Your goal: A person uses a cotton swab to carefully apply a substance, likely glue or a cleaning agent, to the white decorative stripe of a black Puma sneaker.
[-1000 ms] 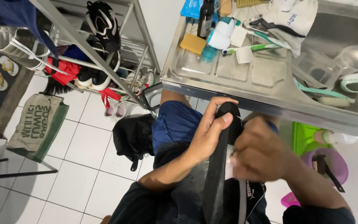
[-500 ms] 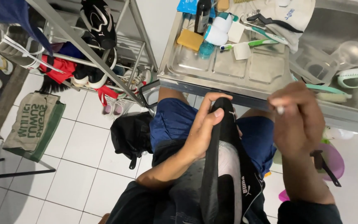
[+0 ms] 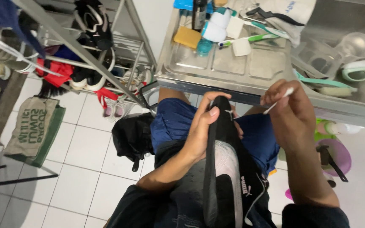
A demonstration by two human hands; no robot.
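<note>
Our left hand (image 3: 203, 131) is clamped around the black shoe (image 3: 224, 169). Our right hand (image 3: 292, 112), just beside it, pinches 1 white lace tip (image 3: 277, 101).

— What is in the hands?

— A black shoe (image 3: 222, 177) with a grey-white panel on its side. It stands on end over the lap, the far end up, and the left hand (image 3: 203, 131) wraps around that upper end, with the thumb pressed on the black edge.

— And the other thing?

— A thin white lace tip (image 3: 277, 101). It is pinched between the fingers (image 3: 275, 90) of the right hand (image 3: 292, 109), raised just to the right of the top of the shoe. The lace itself runs from there toward the shoe, but it is too thin to follow.
</note>
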